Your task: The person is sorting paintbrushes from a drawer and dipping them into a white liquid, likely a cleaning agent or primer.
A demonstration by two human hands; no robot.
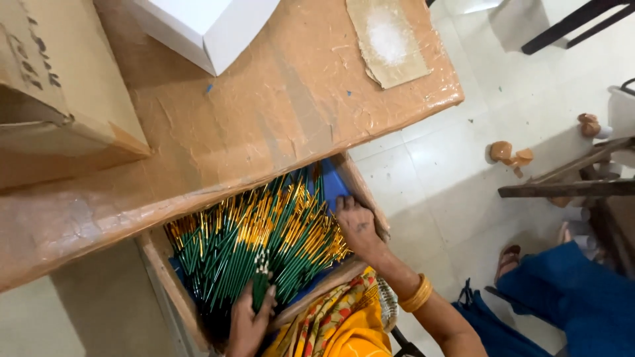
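A wooden tray point(157, 254) lined with blue sits under the table's edge, heaped with several green pencils with gold ends point(264, 228). My left hand point(248, 324) grips a small bunch of these pencils point(260, 281) upright at the tray's near side, their pale tips showing at the top. My right hand point(357, 225) rests fingers-down on the right end of the pile, next to the tray's right wall. A gold bangle sits on my right wrist. My lap shows yellow patterned cloth below the tray.
A tape-covered brown table point(264, 112) fills the upper left, bearing a cardboard box point(53, 86), a white box point(205, 26) and a cardboard scrap point(390, 39). On the tiled floor at right sit wooden furniture point(575, 185) and another person in blue cloth point(569, 297).
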